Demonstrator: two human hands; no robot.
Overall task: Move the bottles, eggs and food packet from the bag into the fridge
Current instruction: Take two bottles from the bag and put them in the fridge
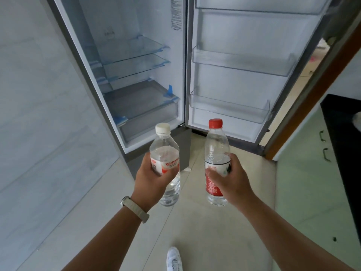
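Pale tiled floor underfoot, grey wall to the left, black counter at the right edge. Straight ahead, fridge with door swung wide; glass shelves and a drawer inside, clear door bins stacked on the door, nothing seen on any of them. Held out short of the fridge, well apart from shelves and bins: white-capped bottle upright in left hand, fingers curled round its labelled middle; red-capped bottle upright in right hand, fingers and thumb wrapped round its label. Bag, eggs and food packet out of view. Likely step: carrying both bottles to a door bin. Risks, judged from here: both hands full, so no spare hand to steady a bin or catch a slip; smooth, thin plastic apt to slide in a loose grip or buckle under a hard squeeze; a bottle base catching a bin's front lip on a low approach, then tipping and rolling out onto the floor; two bottles knocking together if lowered side by side into one bin.
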